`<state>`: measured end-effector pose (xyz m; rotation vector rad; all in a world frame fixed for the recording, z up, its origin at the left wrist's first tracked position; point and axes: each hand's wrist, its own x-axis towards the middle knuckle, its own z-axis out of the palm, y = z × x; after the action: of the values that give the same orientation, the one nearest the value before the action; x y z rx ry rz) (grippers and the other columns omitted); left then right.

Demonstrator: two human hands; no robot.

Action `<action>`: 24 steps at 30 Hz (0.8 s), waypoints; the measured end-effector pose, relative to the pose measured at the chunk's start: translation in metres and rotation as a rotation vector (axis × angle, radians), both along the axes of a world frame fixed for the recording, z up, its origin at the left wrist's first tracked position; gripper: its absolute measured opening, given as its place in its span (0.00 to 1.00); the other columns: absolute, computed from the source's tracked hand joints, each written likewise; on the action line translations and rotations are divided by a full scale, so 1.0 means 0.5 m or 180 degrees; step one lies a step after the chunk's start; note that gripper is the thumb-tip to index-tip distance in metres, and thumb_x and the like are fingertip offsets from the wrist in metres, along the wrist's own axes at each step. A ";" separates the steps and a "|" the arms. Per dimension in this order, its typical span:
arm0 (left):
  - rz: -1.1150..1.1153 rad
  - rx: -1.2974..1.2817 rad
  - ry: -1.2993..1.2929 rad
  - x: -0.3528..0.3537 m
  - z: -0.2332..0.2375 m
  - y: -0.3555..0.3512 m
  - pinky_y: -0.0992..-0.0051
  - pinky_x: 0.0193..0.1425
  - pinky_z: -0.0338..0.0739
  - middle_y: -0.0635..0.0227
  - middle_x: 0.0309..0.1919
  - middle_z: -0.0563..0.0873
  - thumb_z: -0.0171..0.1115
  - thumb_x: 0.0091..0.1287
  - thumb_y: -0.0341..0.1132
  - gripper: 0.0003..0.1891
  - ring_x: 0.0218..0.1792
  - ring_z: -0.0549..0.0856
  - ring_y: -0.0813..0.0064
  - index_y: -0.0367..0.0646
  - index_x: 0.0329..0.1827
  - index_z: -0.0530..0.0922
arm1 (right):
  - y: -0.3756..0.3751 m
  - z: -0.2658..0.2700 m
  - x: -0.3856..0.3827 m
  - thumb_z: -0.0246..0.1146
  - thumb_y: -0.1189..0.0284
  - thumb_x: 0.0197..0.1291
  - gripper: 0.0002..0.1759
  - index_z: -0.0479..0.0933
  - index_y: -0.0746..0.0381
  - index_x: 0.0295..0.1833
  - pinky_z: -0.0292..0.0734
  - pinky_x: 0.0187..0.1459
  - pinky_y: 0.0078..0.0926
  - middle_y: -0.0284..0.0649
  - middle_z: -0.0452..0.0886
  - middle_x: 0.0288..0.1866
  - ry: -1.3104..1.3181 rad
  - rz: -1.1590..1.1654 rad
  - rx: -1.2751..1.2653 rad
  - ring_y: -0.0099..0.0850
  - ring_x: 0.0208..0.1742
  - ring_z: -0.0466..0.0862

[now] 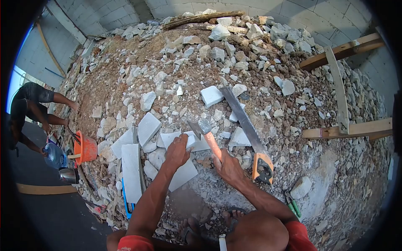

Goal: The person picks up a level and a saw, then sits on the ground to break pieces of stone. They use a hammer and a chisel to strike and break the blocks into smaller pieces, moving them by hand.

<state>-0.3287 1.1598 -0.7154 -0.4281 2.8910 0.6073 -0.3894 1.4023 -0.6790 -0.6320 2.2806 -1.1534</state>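
Observation:
My right hand (231, 168) is wrapped round the orange handle of a hatchet (212, 145), its metal head raised near the small block piece. My left hand (177, 151) is closed on a small piece of white block (191, 140), over a larger white slab (202, 144). Below them a flat light block piece (183, 175) lies on the rubble. To the right rests a handsaw (243, 119) with an orange and black handle. A long white block strip (131, 172) and a broken block piece (148, 129) lie left of my left hand.
At the left a person (34, 104) bends over a large water bottle (55, 155), beside an orange bucket (86, 147). Wooden beams (347, 130) jut in from the right. Green-handled pliers (292, 205) lie near my right forearm. Rubble (234, 54) slopes up to a block wall (268, 11).

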 end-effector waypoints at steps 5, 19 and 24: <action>0.0155 -0.0030 -0.0394 -0.005 0.018 0.008 0.50 0.55 0.79 0.43 0.46 0.84 0.70 0.66 0.35 0.22 0.54 0.82 0.43 0.36 0.55 0.70 | 0.002 0.002 -0.002 0.56 0.61 0.77 0.20 0.66 0.71 0.50 0.79 0.33 0.59 0.68 0.81 0.28 -0.0384 0.0106 0.0160 0.66 0.33 0.85; 0.0143 -0.0083 -0.0162 -0.008 0.019 0.015 0.50 0.55 0.79 0.45 0.48 0.83 0.70 0.67 0.36 0.21 0.53 0.82 0.44 0.37 0.54 0.70 | 0.003 -0.018 0.004 0.56 0.63 0.77 0.20 0.66 0.73 0.52 0.79 0.32 0.60 0.67 0.81 0.27 -0.0293 0.0039 -0.0005 0.66 0.31 0.86; 0.0059 -0.0156 -0.0005 -0.022 0.019 0.011 0.51 0.55 0.79 0.46 0.47 0.84 0.70 0.67 0.36 0.21 0.53 0.82 0.44 0.36 0.54 0.70 | -0.003 -0.081 -0.003 0.55 0.62 0.77 0.20 0.66 0.72 0.51 0.80 0.33 0.60 0.66 0.81 0.26 -0.0279 0.0069 0.0061 0.66 0.31 0.86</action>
<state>-0.3399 1.1651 -0.7061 -0.4621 2.9087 0.5394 -0.3908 1.4007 -0.7195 -0.5860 2.2034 -1.1253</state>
